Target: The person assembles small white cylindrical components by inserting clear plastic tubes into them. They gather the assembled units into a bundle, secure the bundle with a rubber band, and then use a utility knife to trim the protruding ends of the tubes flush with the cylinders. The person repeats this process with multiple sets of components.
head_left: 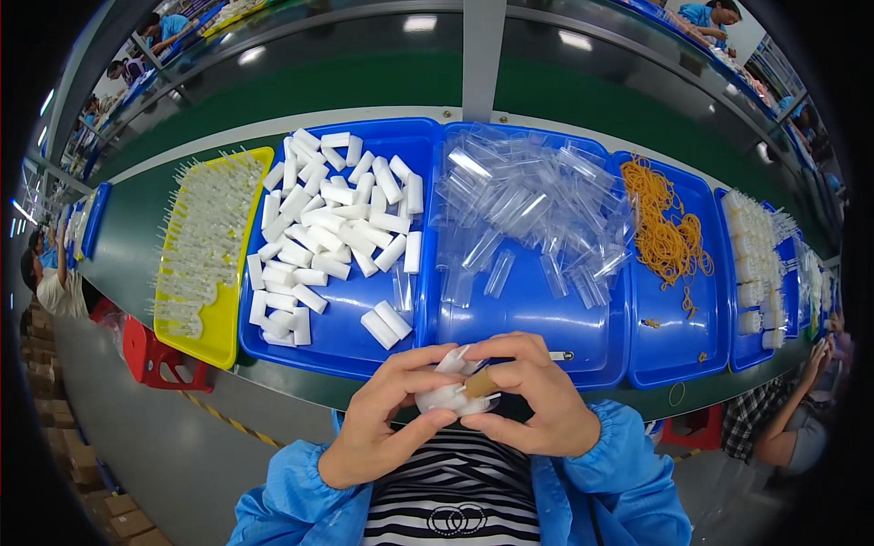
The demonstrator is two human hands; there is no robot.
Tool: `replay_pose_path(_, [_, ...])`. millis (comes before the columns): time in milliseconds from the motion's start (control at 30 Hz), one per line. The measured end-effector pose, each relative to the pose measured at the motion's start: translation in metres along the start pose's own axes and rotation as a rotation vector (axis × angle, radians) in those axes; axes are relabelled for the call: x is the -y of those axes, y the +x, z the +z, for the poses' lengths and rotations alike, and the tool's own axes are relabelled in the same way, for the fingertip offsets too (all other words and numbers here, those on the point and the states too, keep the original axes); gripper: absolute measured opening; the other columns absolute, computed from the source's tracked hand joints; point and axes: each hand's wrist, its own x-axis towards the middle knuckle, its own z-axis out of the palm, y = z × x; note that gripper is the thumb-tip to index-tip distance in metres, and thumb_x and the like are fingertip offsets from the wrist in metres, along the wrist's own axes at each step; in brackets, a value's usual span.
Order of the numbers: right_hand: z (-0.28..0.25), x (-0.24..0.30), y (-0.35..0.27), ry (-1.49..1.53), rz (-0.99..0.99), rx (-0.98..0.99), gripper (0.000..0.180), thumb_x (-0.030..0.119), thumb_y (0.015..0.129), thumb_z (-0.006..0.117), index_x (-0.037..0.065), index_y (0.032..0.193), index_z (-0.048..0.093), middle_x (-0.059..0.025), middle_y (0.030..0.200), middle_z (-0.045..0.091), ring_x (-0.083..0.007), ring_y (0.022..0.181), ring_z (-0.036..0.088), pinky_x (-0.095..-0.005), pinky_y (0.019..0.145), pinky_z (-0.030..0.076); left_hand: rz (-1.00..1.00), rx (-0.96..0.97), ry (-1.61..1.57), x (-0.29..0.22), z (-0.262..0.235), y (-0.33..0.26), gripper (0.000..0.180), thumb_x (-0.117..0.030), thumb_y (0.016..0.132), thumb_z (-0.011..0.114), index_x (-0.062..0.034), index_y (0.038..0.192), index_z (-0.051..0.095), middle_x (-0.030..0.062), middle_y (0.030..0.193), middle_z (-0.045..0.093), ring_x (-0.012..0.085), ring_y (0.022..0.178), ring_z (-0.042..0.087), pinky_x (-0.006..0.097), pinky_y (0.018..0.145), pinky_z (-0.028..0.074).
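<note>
Close in front of me, my left hand (378, 420) and my right hand (552, 402) are curled together around a small bundle of glossy white pieces (444, 398). Something clear shows at the lower edge of the bundle. A tan wrap or cap (478, 382) sits at the tip of a right finger, against the white pieces. Fingers cover much of the bundle, so its exact form is hidden. Just beyond my hands, a blue tray (364, 357) holds many white blocks (350, 218), and another blue tray (473, 337) holds a pile of clear plastic sleeves (519, 196).
At the left, a yellow tray (218, 344) bears rows of pale thin-stemmed parts. Orange rubber bands (660, 232) lie in a blue tray (665, 337) at the right, beside stacked white parts (751, 264). A red stool (155, 355) stands below the bench. Other people work nearby.
</note>
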Motion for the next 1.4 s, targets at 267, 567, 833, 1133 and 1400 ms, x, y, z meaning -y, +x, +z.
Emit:
replay_pose_path(267, [-0.040, -0.028, 0.025, -1.061, 0.006, -0.303, 0.031, 0.007, 0.075, 0.075, 0.003, 0.104, 0.063, -0.0124, 0.091, 0.064, -0.0317, 0.086, 0.058, -0.0406, 0.079, 0.045, -0.088, -0.095, -0.088, 0.016, 0.004, -0.009, 0.033, 0.005, 0.089, 0.064, 0.0030, 0.122, 0.061, 0.0190, 0.137, 0.048, 0.0278, 0.127, 0.051, 0.039, 0.106, 0.044])
replay_pose_path(567, [-0.021, 0.001, 0.018, -1.153, 0.146, 0.162, 0.035, 0.006, 0.089, 0.062, 0.003, 0.123, 0.055, -0.0130, 0.103, 0.067, -0.0158, 0.089, 0.063, -0.0309, 0.076, 0.050, -0.038, -0.212, -0.118, 0.020, 0.004, -0.014, 0.029, -0.011, 0.093, 0.066, -0.0028, 0.120, 0.063, 0.0113, 0.139, 0.051, 0.0143, 0.107, 0.057, 0.022, 0.071, 0.049])
replay_pose_path(833, [-0.007, 0.016, 0.024, 0.184, 0.434, -0.306, 0.040, 0.001, 0.089, 0.055, -0.003, 0.129, 0.050, -0.0124, 0.101, 0.063, -0.0185, 0.088, 0.062, -0.0292, 0.078, 0.052, -0.039, -0.210, -0.112, 0.007, 0.002, -0.015, 0.027, -0.007, 0.093, 0.064, -0.0038, 0.119, 0.067, 0.0157, 0.141, 0.051, 0.0259, 0.124, 0.054, 0.035, 0.102, 0.044])
replay_pose_path(1133, [0.031, 0.005, 0.025, 0.401, 0.184, -0.311, 0.045, 0.000, 0.086, 0.062, 0.000, 0.127, 0.044, -0.0150, 0.097, 0.064, -0.0228, 0.090, 0.063, -0.0334, 0.085, 0.049, -0.023, -0.296, -0.083, 0.007, 0.007, -0.013, 0.028, -0.002, 0.090, 0.066, -0.0028, 0.119, 0.066, 0.0161, 0.137, 0.054, 0.0260, 0.125, 0.053, 0.035, 0.104, 0.043])
replay_pose_path(1400, [0.028, 0.007, 0.022, 0.583, 0.286, -0.295, 0.036, -0.003, 0.091, 0.063, 0.000, 0.118, 0.040, -0.0210, 0.106, 0.066, -0.0221, 0.099, 0.066, -0.0336, 0.090, 0.051, 0.006, -0.337, -0.173, 0.010, 0.008, -0.011, 0.029, 0.006, 0.089, 0.064, 0.0021, 0.118, 0.066, 0.0173, 0.136, 0.052, 0.0238, 0.118, 0.058, 0.030, 0.093, 0.053])
